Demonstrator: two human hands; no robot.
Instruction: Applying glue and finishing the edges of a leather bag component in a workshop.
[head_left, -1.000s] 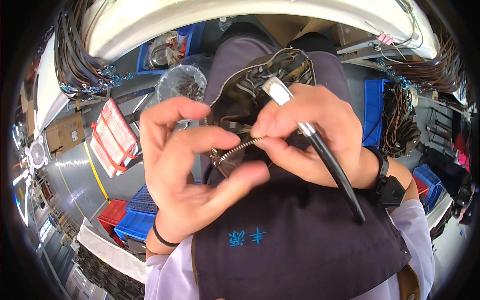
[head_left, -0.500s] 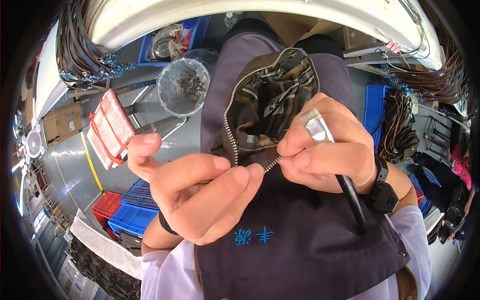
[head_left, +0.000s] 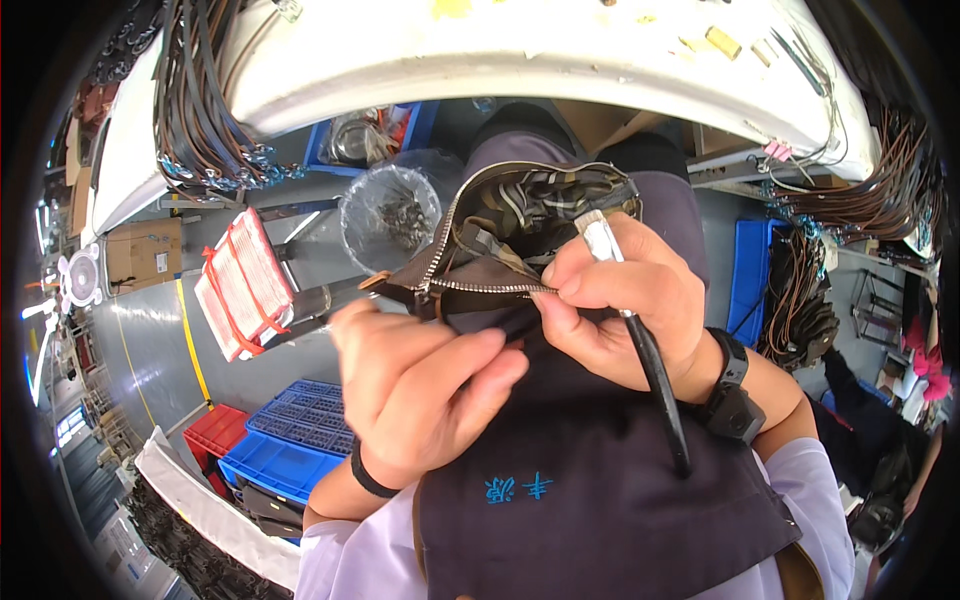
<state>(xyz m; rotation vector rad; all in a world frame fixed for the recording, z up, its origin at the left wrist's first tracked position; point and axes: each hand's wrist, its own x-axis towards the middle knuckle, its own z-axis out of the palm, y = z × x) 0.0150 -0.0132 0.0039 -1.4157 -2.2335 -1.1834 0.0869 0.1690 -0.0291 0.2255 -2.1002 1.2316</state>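
The little bag (head_left: 545, 205) is open over the lap (head_left: 675, 215), and it looks light, soft and floppy, so it would likely squash if you grabbed its middle. The zipper (head_left: 490, 288) looks firmer and bumpy, so its edge seems the best place to hold, and the right hand (head_left: 630, 295) pinches it there between thumb and finger, with a brush (head_left: 652, 370) tucked in too. The left hand (head_left: 410, 385) is near, fingers bent, but it is blurry and I cannot tell if they pinch anything.
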